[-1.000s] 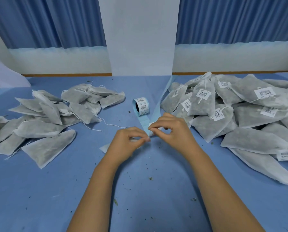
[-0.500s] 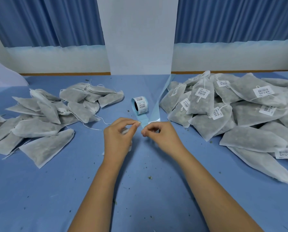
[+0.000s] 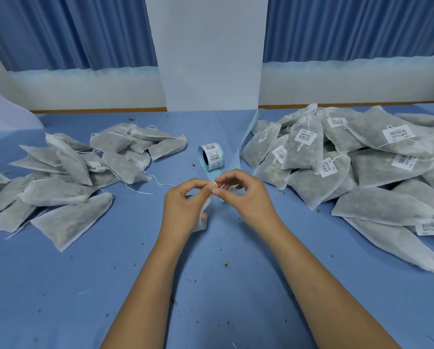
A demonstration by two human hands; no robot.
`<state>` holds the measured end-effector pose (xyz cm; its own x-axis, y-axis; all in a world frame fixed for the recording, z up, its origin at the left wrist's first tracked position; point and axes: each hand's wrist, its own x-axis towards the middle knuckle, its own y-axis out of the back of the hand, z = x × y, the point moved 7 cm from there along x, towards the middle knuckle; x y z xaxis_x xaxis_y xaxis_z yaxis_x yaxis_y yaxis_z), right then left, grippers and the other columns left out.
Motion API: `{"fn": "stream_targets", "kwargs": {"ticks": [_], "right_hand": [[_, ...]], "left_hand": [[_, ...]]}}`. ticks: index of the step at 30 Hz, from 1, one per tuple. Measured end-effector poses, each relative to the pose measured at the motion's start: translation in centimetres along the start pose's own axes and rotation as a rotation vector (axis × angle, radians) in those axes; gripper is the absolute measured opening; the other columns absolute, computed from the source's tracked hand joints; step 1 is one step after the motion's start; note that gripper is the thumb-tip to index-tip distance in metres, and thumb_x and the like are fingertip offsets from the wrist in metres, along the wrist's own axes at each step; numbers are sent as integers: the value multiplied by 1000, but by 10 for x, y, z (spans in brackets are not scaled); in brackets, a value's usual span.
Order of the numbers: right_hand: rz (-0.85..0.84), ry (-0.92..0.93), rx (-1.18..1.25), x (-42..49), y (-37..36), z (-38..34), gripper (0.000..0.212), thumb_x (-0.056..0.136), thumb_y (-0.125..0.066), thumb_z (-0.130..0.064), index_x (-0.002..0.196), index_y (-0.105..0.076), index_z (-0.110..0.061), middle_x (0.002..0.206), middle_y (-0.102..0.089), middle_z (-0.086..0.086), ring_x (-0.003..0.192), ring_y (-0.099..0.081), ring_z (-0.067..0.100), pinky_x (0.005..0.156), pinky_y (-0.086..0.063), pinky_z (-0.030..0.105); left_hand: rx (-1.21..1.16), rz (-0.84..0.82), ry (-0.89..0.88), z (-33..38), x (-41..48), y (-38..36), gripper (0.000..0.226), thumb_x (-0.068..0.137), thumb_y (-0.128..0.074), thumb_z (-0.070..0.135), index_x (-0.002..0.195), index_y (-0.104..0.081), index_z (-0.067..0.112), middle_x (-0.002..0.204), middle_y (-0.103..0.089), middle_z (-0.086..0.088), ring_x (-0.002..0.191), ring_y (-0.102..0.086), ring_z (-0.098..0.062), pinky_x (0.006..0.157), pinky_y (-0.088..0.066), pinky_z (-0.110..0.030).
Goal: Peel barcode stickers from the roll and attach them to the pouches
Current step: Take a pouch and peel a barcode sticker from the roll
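The sticker roll (image 3: 212,157) stands on the blue table, and its pale blue backing strip (image 3: 233,157) trails toward my hands. My left hand (image 3: 185,205) grips a white pouch (image 3: 202,219) that is mostly hidden beneath the palm. My right hand (image 3: 241,195) pinches a barcode sticker (image 3: 233,188) between thumb and fingers, and only part of its print shows. The fingertips of both hands meet just in front of the roll.
A heap of pouches without labels (image 3: 72,172) lies on the left. A larger heap of labelled pouches (image 3: 336,167) fills the right side. A white pillar (image 3: 210,59) stands behind the blue table (image 3: 210,285), which is dotted with small crumbs.
The hands drew apart half a second ago and have come together again. A barcode sticker now shows in my right hand's fingers, held near the pouch.
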<state>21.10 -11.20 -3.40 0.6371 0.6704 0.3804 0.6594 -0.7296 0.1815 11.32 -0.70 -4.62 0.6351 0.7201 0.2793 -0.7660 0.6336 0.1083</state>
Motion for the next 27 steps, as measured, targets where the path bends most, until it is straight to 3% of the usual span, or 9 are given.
{"fn": "stream_targets", "kwargs": {"ticks": [4, 10, 12, 14, 18, 21, 24, 27], "right_hand": [[-86, -76, 54, 1, -3, 5, 8, 78, -73, -6, 79, -67, -12, 75, -69, -2, 73, -64, 12, 78, -52, 29], [47, -11, 71, 6, 20, 0, 12, 81, -68, -2, 79, -73, -13, 65, -67, -11, 61, -59, 6, 65, -47, 15], [86, -54, 110, 4, 20, 4, 12, 81, -68, -3, 79, -73, -13, 67, -68, -10, 62, -58, 6, 67, -47, 17], [43, -138, 151, 1, 9, 10, 12, 81, -68, -5, 76, -73, -14, 68, -69, -8, 65, -58, 7, 68, -48, 20], [-113, -235, 173, -6, -13, 15, 8, 80, -71, -10, 74, -74, -16, 68, -69, -9, 63, -56, 0, 60, -42, 11], [-73, -220, 152, -5, -7, 13, 6, 82, -70, -13, 77, -73, -14, 69, -68, -11, 65, -57, 1, 63, -42, 8], [-3, -186, 139, -3, 1, 8, 15, 87, -65, -24, 79, -69, -12, 78, -64, 3, 72, -52, 10, 64, -41, 12], [-54, -110, 11, -4, -7, 2, 13, 85, -67, -21, 75, -64, -13, 75, -60, 15, 66, -44, 19, 64, -38, 23]], "left_hand": [[-126, 16, 47, 1, -1, 3, 23, 87, -67, 11, 68, -75, 22, 79, -73, 3, 59, -50, -5, 39, -34, -19], [-140, -18, 75, 1, -3, -1, 18, 86, -69, 8, 74, -77, 19, 61, -64, 7, 47, -45, -4, 39, -33, -17], [-156, -15, 64, 3, -4, -2, 21, 85, -69, 8, 72, -77, 23, 60, -64, 7, 45, -41, -6, 39, -33, -17], [-174, 5, 52, 4, -4, -1, 22, 84, -70, 9, 72, -77, 26, 61, -65, 6, 44, -38, -10, 39, -33, -18], [-162, 26, 29, 5, -4, 4, 17, 84, -71, 10, 75, -76, 24, 64, -68, 6, 42, -40, -9, 38, -36, -17], [-95, 35, 11, 4, -2, 5, 19, 85, -69, 10, 72, -74, 23, 64, -66, 11, 41, -43, -6, 38, -37, -17], [-15, 40, -17, 3, -1, 5, 23, 86, -68, 12, 68, -71, 26, 64, -66, 12, 39, -40, -7, 38, -35, -17], [28, 32, -37, 4, -2, 4, 19, 86, -68, 11, 73, -71, 24, 66, -68, 13, 42, -46, -4, 37, -37, -16]]}}
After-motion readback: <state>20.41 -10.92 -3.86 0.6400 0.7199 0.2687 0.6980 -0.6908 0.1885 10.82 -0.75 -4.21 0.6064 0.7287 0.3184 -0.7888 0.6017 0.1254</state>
